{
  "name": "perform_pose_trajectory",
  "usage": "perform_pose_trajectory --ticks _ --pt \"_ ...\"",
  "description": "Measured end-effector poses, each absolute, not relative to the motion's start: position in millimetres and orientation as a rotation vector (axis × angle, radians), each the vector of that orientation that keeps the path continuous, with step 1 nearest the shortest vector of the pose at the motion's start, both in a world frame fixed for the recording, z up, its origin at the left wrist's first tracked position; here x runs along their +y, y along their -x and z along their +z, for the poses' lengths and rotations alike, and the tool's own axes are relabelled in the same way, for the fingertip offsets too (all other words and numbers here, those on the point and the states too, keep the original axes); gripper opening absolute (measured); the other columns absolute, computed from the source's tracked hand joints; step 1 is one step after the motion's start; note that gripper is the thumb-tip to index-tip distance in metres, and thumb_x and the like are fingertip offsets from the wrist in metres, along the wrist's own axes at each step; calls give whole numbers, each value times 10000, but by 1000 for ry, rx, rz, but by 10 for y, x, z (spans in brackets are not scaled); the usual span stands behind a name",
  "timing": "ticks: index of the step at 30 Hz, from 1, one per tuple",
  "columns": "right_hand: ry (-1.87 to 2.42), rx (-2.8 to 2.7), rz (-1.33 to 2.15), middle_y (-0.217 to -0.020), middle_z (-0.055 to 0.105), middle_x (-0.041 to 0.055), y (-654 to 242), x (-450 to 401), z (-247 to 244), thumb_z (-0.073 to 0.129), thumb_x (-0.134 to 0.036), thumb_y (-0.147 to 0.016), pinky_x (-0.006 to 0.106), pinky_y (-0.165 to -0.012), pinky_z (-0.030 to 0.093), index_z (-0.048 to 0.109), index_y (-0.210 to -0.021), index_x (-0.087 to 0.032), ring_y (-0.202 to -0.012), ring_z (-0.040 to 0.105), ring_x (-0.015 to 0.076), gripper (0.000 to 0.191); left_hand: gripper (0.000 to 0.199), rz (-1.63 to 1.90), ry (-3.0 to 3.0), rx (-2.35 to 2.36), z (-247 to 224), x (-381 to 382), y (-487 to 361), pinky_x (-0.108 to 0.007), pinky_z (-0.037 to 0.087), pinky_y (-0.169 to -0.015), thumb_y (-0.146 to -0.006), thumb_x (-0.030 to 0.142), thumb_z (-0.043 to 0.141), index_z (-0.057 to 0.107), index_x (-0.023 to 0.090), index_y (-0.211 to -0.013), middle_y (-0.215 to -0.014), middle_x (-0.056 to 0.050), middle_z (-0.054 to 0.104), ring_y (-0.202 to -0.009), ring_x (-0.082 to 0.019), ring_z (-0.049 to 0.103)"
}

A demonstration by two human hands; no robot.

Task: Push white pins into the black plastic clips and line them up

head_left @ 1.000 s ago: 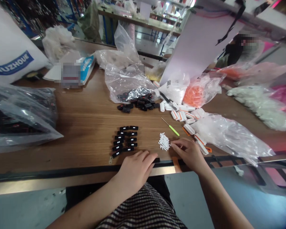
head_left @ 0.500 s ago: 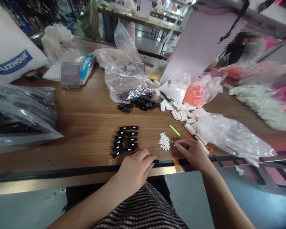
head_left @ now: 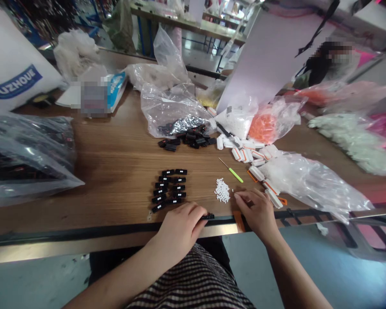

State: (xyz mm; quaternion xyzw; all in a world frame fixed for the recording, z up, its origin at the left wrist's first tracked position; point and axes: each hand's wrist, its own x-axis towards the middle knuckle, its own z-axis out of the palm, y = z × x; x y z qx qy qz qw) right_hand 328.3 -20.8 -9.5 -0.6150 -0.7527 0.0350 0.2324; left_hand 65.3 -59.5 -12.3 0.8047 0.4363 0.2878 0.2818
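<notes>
At the table's front edge my left hand [head_left: 183, 221] is closed around a black connector housing [head_left: 208, 216], whose end sticks out past the fingertips. My right hand [head_left: 256, 210] rests on the table with thumb and forefinger pressed together; whatever they pinch is too small to make out. Just left of those fingertips lies a heap of tiny white pegs [head_left: 222, 191], with one loose peg [head_left: 232, 190] apart from it. Several black connector housings [head_left: 179, 188] with paired white dots stand in two columns beyond my left hand. A green-handled pick [head_left: 235, 174] lies behind the peg heap.
Loose black housings [head_left: 196, 138] spill from a clear bag [head_left: 167, 103] at the back. White and orange plastic parts [head_left: 244, 155] lie right of them, beside another clear bag [head_left: 312, 182]. A large bag of black parts [head_left: 28, 159] occupies the left. Another person [head_left: 323, 64] is at the far right.
My left hand's fingers have shifted, so more of the black connector housing shows. My right hand has drawn slightly back toward me, its thumb and forefinger still together.
</notes>
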Motion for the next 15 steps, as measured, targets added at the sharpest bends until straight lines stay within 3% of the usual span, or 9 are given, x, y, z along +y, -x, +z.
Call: perform_pose_trajectory --ticks 7,15 --pt "1453 -2031 606 -811 668 13 -2869 -447 172 573 -300 -958 313 -726 440 647 -863 -233 -774 613 181 137 63 750 -2124 1182 -111 -604 -649 -399 556 -793 -956 179 597 589 197 -1016 -974 -33 657 -887 -215 638" --pt "1474 -2091 392 -826 699 13 -2884 -368 42 614 -266 -944 369 -796 378 682 -882 -229 -777 624 189 99 66 755 -2126 1183 -130 -610 -650 -395 552 -782 -956 179 588 592 188 -1022 -971 -37 658 -883 -219 639"
